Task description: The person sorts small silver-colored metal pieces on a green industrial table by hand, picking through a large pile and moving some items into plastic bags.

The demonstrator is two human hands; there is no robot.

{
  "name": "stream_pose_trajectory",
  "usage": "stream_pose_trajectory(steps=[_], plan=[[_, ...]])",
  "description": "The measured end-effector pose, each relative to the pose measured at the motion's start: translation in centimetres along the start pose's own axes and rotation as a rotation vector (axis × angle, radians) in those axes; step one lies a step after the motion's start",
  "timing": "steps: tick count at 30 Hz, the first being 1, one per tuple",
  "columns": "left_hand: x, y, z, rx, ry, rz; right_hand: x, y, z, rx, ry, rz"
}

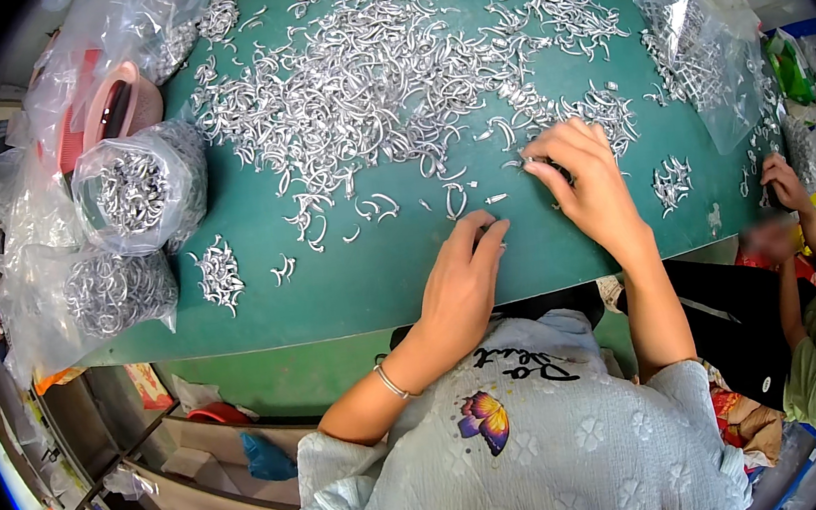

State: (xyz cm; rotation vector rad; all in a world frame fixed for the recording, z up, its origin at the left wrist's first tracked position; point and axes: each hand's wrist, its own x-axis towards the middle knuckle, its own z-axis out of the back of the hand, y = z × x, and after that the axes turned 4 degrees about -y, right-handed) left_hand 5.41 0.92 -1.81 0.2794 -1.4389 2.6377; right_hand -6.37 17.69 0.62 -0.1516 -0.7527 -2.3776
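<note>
Many small curved silver metal pieces (348, 80) lie in a wide heap on the green table. My left hand (461, 279) is near the front edge, its fingers curled together; whatever they may hold is hidden. To its right, my right hand (586, 184) reaches over the near side of the heap. Its thumb and fingertips come together beside a small silver piece (511, 163), and I cannot make out what is between them. A few loose pieces, one a short silver piece (495, 199), lie between my hands. A small pile (673, 182) lies right of my right hand.
At the left stand clear bags of silver pieces, one an open bag (134, 190), near a pink basket (134, 100). Another small pile (219, 274) lies front left. A clear bag (698, 61) lies at right. Another person's hand (784, 180) is at the table's right edge.
</note>
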Motion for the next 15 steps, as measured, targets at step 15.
stream_pose_trajectory(steps=[15], plan=[[-1.3,0.9,0.2,0.098,0.013,-0.053,-4.7,2.7,-1.4,0.085,0.138,0.065]])
